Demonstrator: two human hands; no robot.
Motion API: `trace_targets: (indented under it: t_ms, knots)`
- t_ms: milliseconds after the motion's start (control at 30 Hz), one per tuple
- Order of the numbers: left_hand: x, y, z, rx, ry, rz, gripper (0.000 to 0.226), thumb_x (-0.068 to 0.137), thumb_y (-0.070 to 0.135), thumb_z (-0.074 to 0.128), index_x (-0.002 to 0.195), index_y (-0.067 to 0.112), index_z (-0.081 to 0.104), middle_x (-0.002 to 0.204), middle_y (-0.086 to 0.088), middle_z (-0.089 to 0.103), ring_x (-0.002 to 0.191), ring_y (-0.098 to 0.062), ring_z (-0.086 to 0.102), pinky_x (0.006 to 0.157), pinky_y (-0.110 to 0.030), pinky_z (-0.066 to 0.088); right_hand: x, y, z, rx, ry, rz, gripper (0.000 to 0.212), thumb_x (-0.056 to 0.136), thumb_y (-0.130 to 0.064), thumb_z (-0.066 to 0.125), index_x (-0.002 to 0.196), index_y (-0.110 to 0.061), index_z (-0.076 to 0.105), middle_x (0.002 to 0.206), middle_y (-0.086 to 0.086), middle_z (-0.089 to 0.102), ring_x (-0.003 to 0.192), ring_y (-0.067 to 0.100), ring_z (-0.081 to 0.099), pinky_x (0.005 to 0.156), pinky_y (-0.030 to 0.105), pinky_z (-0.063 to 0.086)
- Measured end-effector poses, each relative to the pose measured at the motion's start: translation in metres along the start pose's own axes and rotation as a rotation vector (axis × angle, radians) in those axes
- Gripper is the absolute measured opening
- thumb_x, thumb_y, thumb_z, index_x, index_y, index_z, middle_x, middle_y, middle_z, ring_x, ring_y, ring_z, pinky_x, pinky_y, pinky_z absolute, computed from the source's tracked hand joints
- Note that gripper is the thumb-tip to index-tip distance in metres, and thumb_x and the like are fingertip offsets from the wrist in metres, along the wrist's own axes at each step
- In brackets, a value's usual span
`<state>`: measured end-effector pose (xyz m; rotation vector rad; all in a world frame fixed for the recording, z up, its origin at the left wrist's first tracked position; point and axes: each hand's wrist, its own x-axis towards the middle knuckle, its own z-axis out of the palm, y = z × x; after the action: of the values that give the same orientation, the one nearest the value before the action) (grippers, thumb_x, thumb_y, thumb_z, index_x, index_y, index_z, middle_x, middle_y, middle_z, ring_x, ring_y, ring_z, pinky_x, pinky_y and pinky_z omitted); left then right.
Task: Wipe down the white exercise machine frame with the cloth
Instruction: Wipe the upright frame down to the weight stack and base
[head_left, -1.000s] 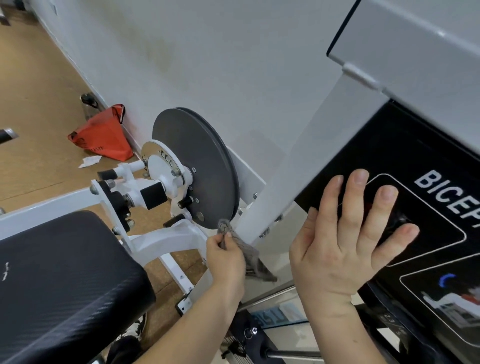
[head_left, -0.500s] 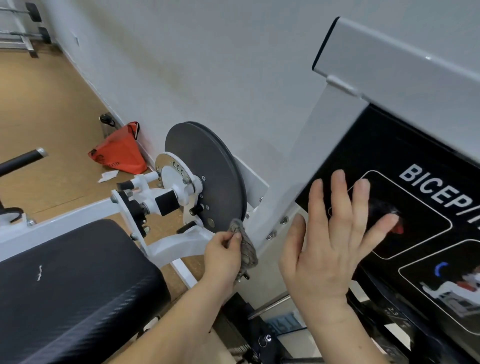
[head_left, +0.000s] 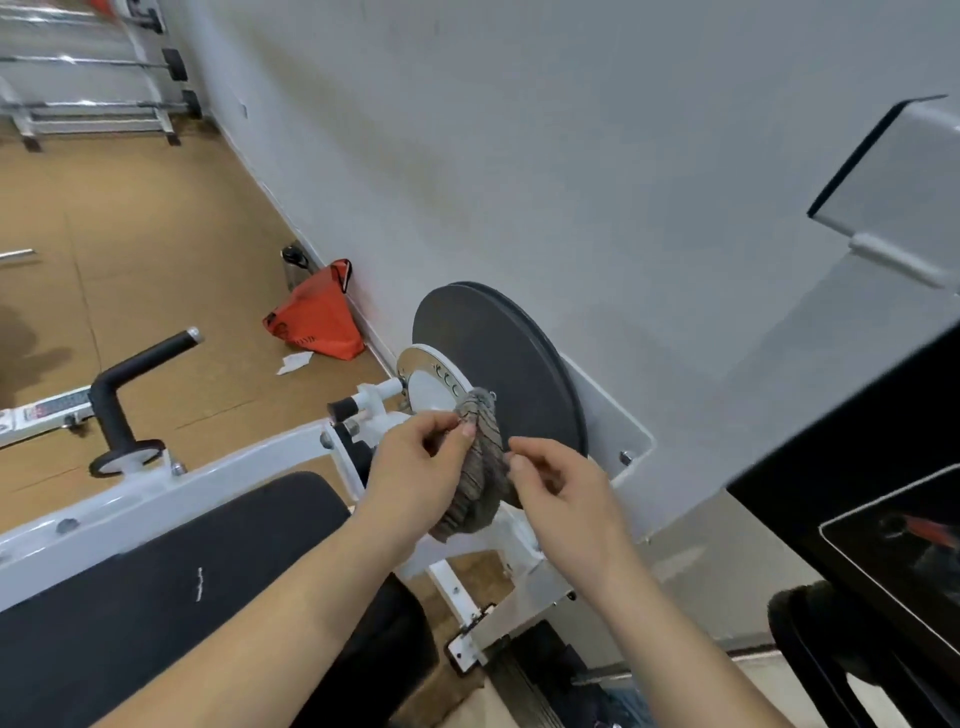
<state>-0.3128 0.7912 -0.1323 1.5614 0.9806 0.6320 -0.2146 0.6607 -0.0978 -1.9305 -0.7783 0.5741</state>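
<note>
Blurry writing on the orange bag (head_left: 317, 322); left hand (head_left: 410, 467) and right hand (head_left: 566, 499) tight on the stripy cloth (head_left: 480, 493) by the disc (head_left: 498, 364).

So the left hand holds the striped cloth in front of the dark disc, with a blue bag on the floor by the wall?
Nearly: the head view shows the bag is orange-red, not blue. The left hand does hold the striped cloth before the dark disc.

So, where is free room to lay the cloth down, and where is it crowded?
Free: the black padded bench top, and the brown floor between the black L-shaped handle and the orange bag. Crowded: by the dark grey round disc, where the left hand and right hand pinch the striped grey-brown cloth.
</note>
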Motion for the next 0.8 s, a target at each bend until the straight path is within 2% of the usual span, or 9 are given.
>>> trace_targets:
  t_ms: [100, 233, 333, 433, 533, 600, 667, 733, 800]
  knots:
    - [0.037, 0.008, -0.034, 0.162, 0.061, 0.157, 0.017, 0.098, 0.036, 0.064, 0.104, 0.026, 0.076, 0.091, 0.012, 0.074, 0.089, -0.004, 0.067, 0.082, -0.030, 0.054, 0.028, -0.012, 0.022, 0.062, 0.033, 0.025, 0.021, 0.101, -0.018, 0.063, 0.111, -0.033, 0.075, 0.097, -0.020, 0.075, 0.096, -0.004, 0.068, 0.086, 0.016, 0.055]
    - [0.073, -0.001, -0.052, 0.400, -0.025, 0.301, 0.015, 0.097, 0.031, 0.063, 0.103, 0.026, 0.076, 0.094, 0.006, 0.073, 0.090, -0.015, 0.066, 0.082, -0.043, 0.054, 0.059, -0.019, 0.051, 0.083, 0.025, 0.072, 0.024, 0.101, -0.021, 0.064, 0.123, -0.027, 0.073, 0.108, -0.015, 0.074, 0.101, -0.001, 0.068, 0.096, 0.028, 0.058]
    - [0.080, -0.008, -0.059, 0.266, -0.053, 0.207, 0.015, 0.098, 0.030, 0.064, 0.102, 0.026, 0.078, 0.091, 0.010, 0.076, 0.088, -0.009, 0.069, 0.083, -0.041, 0.057, 0.067, -0.020, 0.068, 0.155, -0.095, 0.111, 0.041, 0.098, -0.016, 0.068, 0.137, -0.029, 0.064, 0.125, -0.014, 0.069, 0.113, -0.001, 0.065, 0.102, 0.030, 0.056]
    - [0.080, -0.003, -0.069, 0.138, -0.166, 0.177, 0.020, 0.103, 0.023, 0.059, 0.103, 0.024, 0.079, 0.090, 0.008, 0.078, 0.088, -0.011, 0.072, 0.084, -0.038, 0.057, 0.070, -0.024, 0.081, 0.200, -0.213, 0.077, 0.061, 0.091, -0.009, 0.076, 0.144, -0.031, 0.055, 0.128, -0.014, 0.066, 0.113, -0.005, 0.065, 0.093, 0.019, 0.057]
    - [0.084, -0.003, -0.090, 0.140, -0.243, 0.169, 0.024, 0.104, 0.016, 0.056, 0.113, 0.024, 0.077, 0.092, 0.011, 0.077, 0.089, -0.004, 0.071, 0.080, -0.027, 0.056, 0.085, -0.026, 0.090, -0.065, -0.100, -0.064, 0.049, 0.092, -0.011, 0.073, 0.136, -0.026, 0.060, 0.118, -0.013, 0.069, 0.107, 0.002, 0.067, 0.096, 0.033, 0.058]
    - [0.083, -0.015, -0.110, 0.185, -0.041, 0.162, 0.024, 0.103, 0.017, 0.058, 0.113, 0.030, 0.074, 0.094, 0.018, 0.074, 0.088, 0.003, 0.067, 0.076, -0.017, 0.053, 0.094, -0.032, 0.094, -0.314, -0.051, -0.227, 0.044, 0.094, -0.012, 0.067, 0.137, -0.023, 0.061, 0.122, -0.013, 0.064, 0.114, 0.009, 0.061, 0.101, 0.037, 0.054]
    - [0.081, -0.040, -0.131, 0.311, 0.214, 0.162, 0.026, 0.103, 0.016, 0.057, 0.121, 0.028, 0.072, 0.105, 0.018, 0.071, 0.094, 0.001, 0.064, 0.083, -0.020, 0.053, 0.101, -0.042, 0.102, -0.484, -0.037, -0.401, 0.045, 0.094, -0.013, 0.063, 0.139, -0.021, 0.059, 0.129, -0.006, 0.063, 0.118, 0.015, 0.058, 0.098, 0.037, 0.052]
    - [0.076, -0.073, -0.146, 0.422, 0.252, 0.067, 0.030, 0.103, 0.016, 0.055, 0.129, 0.022, 0.068, 0.117, 0.009, 0.069, 0.100, -0.007, 0.061, 0.091, -0.029, 0.052, 0.108, -0.045, 0.120, -0.664, -0.112, -0.471, 0.043, 0.095, -0.009, 0.059, 0.136, -0.018, 0.061, 0.128, 0.000, 0.065, 0.115, 0.022, 0.059, 0.091, 0.038, 0.051]
    - [0.067, -0.109, -0.150, 0.488, 0.124, -0.109, 0.035, 0.103, 0.019, 0.053, 0.138, 0.021, 0.062, 0.133, 0.003, 0.064, 0.112, -0.014, 0.061, 0.096, -0.031, 0.048, 0.116, -0.036, 0.140, -0.775, -0.298, -0.347, 0.036, 0.095, -0.006, 0.054, 0.128, -0.017, 0.065, 0.121, 0.001, 0.066, 0.111, 0.026, 0.060, 0.087, 0.040, 0.053]
